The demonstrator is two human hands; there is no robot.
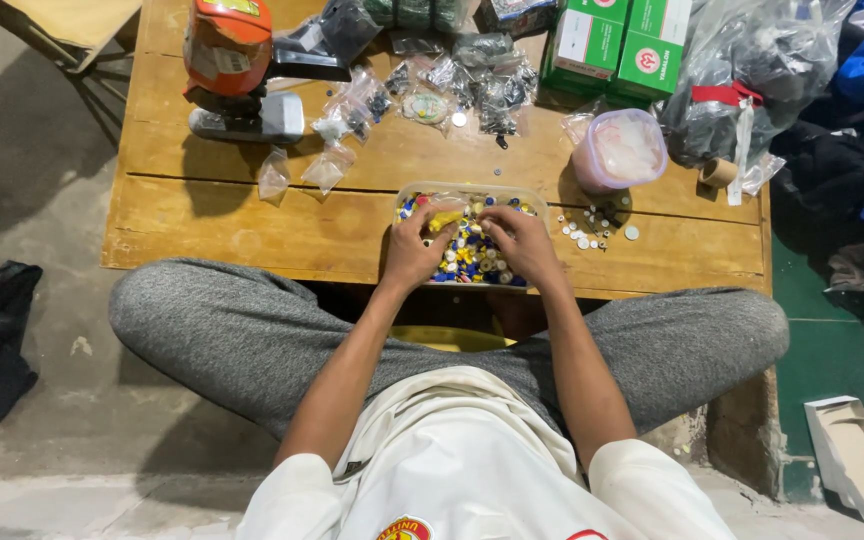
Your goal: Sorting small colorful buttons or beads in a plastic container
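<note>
My clear tray (407, 192) of coloured caps sat at the low table's (202, 215) near edge, bare wood open toward 9 o'clock. One tray, two hands. My left hand (414, 250) pinched a yellow cap (442, 221); my right hand (518, 243) rested curled on the caps, its grip hidden. A pink-lidded tub (620, 150) stood at 1 o'clock.

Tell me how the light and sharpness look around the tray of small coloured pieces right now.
Head view: even overhead light, sharp on the clear tray; left hand and right hand cover part of its coloured pieces; dark shadow left of the orange machine; wide-angle bending at frame edges.
</note>
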